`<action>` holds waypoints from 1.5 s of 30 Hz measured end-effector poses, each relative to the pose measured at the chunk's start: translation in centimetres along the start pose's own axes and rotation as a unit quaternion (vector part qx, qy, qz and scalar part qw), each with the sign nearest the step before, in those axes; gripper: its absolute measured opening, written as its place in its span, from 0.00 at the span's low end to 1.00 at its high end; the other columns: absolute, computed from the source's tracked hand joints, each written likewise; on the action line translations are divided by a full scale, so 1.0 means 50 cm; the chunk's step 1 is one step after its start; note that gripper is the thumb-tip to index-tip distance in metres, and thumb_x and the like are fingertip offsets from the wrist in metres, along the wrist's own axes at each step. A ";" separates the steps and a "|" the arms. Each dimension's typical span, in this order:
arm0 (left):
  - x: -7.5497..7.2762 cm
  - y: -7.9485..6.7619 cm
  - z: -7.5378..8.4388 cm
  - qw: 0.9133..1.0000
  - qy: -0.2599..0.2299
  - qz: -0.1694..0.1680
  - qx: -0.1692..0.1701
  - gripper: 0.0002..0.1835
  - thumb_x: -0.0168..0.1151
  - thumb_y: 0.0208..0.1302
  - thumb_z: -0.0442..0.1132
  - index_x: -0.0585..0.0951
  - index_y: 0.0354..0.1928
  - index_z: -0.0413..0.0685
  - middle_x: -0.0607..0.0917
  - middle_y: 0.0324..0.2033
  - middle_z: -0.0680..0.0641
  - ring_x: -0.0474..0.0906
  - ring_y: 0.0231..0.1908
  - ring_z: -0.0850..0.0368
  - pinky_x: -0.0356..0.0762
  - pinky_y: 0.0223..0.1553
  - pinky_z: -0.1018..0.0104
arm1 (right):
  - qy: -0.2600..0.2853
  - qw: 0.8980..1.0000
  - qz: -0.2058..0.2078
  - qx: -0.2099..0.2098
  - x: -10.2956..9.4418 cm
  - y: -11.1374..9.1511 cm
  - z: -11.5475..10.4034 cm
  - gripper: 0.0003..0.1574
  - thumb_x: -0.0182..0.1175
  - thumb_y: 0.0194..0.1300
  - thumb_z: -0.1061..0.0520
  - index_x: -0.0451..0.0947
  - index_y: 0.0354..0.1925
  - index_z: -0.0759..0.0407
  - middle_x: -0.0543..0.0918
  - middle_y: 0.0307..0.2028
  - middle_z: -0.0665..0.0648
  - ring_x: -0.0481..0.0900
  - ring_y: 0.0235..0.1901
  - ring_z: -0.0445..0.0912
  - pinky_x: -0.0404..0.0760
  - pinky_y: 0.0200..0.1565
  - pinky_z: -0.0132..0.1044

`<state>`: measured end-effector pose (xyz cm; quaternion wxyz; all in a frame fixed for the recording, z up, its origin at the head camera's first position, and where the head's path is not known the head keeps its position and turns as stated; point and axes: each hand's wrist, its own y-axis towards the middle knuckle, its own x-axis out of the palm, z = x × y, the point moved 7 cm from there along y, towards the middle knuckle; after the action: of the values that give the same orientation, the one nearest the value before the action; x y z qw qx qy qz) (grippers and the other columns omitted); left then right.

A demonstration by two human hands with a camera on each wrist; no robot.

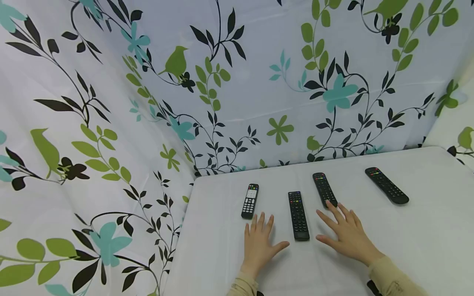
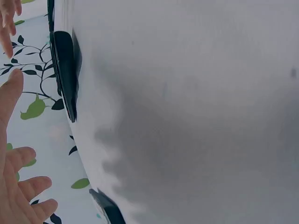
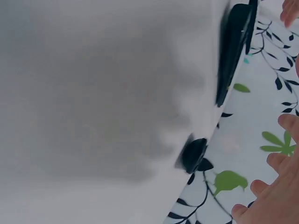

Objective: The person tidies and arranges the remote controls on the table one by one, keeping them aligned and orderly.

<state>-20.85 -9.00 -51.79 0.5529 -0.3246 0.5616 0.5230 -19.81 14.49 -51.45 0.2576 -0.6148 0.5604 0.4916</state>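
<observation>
Fingers spread, my left hand (image 1: 259, 242) hovers just in front of a small black remote control (image 1: 250, 201) with a pale upper keypad. My right hand (image 1: 346, 234) is spread too; in the head view its fingertips overlap the near end of another black remote (image 1: 324, 189). Between the hands lies a long black remote (image 1: 298, 216), pointing away from me. A fourth, rounded black remote (image 1: 386, 186) lies slanted at the far right. Both wrist views show the palms raised over the white surface, holding nothing: the left hand (image 2: 23, 191) and the right hand (image 3: 275, 196).
A white cloth covers the table (image 1: 214, 246). Behind it and to the left hangs a curtain (image 1: 240, 102) printed with leaves, birds and flowers. Part of a dark object (image 1: 373, 287) shows beside the right sleeve (image 1: 392, 277).
</observation>
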 end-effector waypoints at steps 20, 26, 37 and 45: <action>-0.070 0.076 -0.083 0.996 -0.008 0.081 -0.030 0.33 0.61 0.53 0.63 0.77 0.57 0.52 0.78 0.56 0.43 0.76 0.53 0.46 0.72 0.52 0.49 | 0.078 0.995 0.032 -0.052 0.001 0.157 -0.120 0.36 0.60 0.61 0.46 0.66 0.64 0.55 0.66 0.64 0.65 0.67 0.60 0.64 0.68 0.57 0.59; -0.083 0.099 -0.102 0.996 0.002 0.084 -0.036 0.29 0.63 0.55 0.58 0.78 0.55 0.51 0.81 0.50 0.45 0.79 0.47 0.46 0.75 0.46 0.50 | 0.117 0.993 0.013 -0.030 0.023 0.190 -0.141 0.34 0.59 0.63 0.49 0.65 0.65 0.57 0.71 0.60 0.65 0.72 0.56 0.61 0.71 0.55 0.55; -0.070 0.142 -0.158 0.992 -0.025 0.079 -0.095 0.19 0.62 0.58 0.51 0.83 0.45 0.45 0.84 0.42 0.42 0.81 0.40 0.45 0.77 0.35 0.52 | 0.157 0.986 -0.039 0.031 0.072 0.253 -0.169 0.31 0.57 0.64 0.50 0.67 0.64 0.56 0.73 0.57 0.64 0.74 0.56 0.58 0.72 0.56 0.53; -0.054 0.178 -0.200 0.987 -0.059 0.050 -0.144 0.14 0.60 0.61 0.44 0.83 0.44 0.44 0.84 0.41 0.40 0.81 0.40 0.45 0.79 0.36 0.53 | 0.181 0.980 -0.057 0.065 0.112 0.298 -0.182 0.28 0.57 0.64 0.52 0.71 0.60 0.58 0.78 0.48 0.62 0.79 0.43 0.52 0.78 0.44 0.45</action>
<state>-31.60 -16.91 -48.72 0.5059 -0.3404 0.4623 0.6437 -31.62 0.58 -49.46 0.2187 -0.7063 0.5927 0.3194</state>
